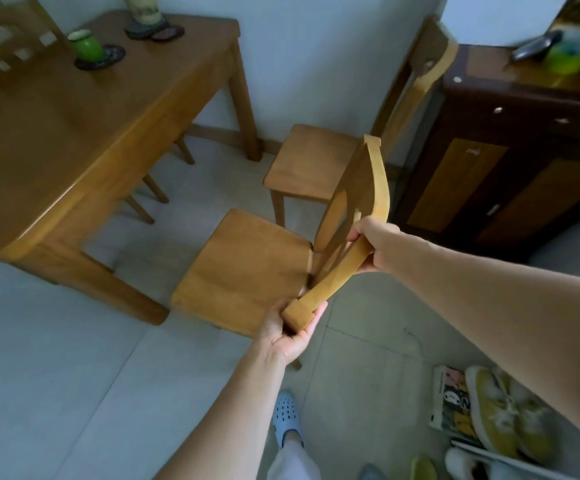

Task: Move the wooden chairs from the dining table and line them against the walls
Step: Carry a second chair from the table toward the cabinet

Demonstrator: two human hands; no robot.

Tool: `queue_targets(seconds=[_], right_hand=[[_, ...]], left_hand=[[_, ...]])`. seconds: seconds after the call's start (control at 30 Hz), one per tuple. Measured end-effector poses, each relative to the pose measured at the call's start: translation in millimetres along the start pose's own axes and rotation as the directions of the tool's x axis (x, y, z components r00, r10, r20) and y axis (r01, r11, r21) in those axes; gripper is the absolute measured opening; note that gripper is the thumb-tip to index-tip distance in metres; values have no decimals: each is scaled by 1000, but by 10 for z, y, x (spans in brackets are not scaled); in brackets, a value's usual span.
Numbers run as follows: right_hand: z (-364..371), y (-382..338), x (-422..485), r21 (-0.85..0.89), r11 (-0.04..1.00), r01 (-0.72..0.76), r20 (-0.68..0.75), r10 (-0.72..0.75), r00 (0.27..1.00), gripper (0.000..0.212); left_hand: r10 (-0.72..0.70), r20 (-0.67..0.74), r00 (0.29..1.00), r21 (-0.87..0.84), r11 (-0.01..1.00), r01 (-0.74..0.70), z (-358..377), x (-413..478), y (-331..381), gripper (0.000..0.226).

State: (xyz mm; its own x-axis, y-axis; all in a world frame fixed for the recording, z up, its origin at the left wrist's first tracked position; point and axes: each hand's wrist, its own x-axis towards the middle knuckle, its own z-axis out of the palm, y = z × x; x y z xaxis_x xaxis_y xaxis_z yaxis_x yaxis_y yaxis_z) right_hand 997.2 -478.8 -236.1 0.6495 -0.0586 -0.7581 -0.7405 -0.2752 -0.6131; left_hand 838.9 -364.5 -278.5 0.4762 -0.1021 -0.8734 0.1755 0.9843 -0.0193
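Observation:
A wooden chair stands beside the dining table, its curved top rail turned toward me. My left hand grips the near end of that rail. My right hand grips the rail near its middle. A second wooden chair stands behind it by the far wall, next to a dark cabinet. A third chair's back shows at the far left of the table. Chair legs show under the table.
A green jar and a vase on a mat stand on the table. Shoes lie on the floor at the lower right. My foot in a blue clog is below the chair. Pale tiled floor lies to the left.

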Motion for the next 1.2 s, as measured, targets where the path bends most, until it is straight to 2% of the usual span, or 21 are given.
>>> queue_targets(seconds=[0.1, 0.37, 0.53, 0.57, 0.6, 0.63, 0.7, 0.73, 0.77, 0.8, 0.9, 0.97, 1.03, 1.2], right_hand=[[-338, 180, -73, 9, 1000, -4, -28, 4, 1000, 15], [-999, 616, -259, 6, 1000, -7, -75, 8, 997, 16], [-1273, 812, -341, 0, 1000, -12, -90, 12, 996, 18], [-1308, 837, -350, 4, 1000, -5, -92, 6, 996, 18], [-1343, 862, -366, 10, 1000, 3, -93, -2, 996, 18], [-1366, 880, -381, 16, 1000, 14, -94, -12, 995, 18], [-1393, 913, -412, 25, 999, 45, -97, -42, 994, 17], [-1399, 920, -430, 26, 998, 63, -97, -60, 993, 19], [-1404, 926, -443, 29, 996, 82, -93, -79, 992, 18], [-1407, 934, -455, 31, 995, 97, -89, -94, 992, 15], [-1429, 954, -471, 39, 990, 132, -67, -130, 989, 21], [-1441, 963, -474, 28, 989, 144, -62, -142, 988, 22], [-1458, 980, -477, 21, 989, 146, -54, -145, 988, 22], [-1591, 1091, -511, -7, 990, 139, -76, -139, 987, 14]], left_hand=[[0, -19, 1000, 24, 1000, 1, -19, -47, -385, 79], [-34, -43, 998, 72, 997, 37, -142, -167, -1147, 76], [-92, 15, 996, 83, 992, 90, -259, -181, -1429, 70], [-94, -1, 996, 157, 983, 93, -266, -194, -1440, 64], [-78, -32, 996, 303, 949, 84, -282, -181, -1442, 60], [-29, -74, 997, 526, 848, 64, -291, -171, -1423, 59], [140, -78, 987, 883, 469, 4, -252, -179, -1372, 57], [192, 1, 981, 962, 269, -53, -179, -193, -1343, 53], [181, 96, 979, 988, 100, -115, -70, -229, -1332, 51], [122, 166, 979, 986, -23, -165, 48, -268, -1336, 53], [-52, 280, 959, 843, -464, -271, 251, -300, -1420, 80], [5, 333, 943, 681, -693, -236, 248, -259, -1481, 71], [76, 392, 917, 640, -739, -212, 204, -242, -1530, 63], [20, 385, 923, 691, -670, -273, 147, -306, -1714, 84]])
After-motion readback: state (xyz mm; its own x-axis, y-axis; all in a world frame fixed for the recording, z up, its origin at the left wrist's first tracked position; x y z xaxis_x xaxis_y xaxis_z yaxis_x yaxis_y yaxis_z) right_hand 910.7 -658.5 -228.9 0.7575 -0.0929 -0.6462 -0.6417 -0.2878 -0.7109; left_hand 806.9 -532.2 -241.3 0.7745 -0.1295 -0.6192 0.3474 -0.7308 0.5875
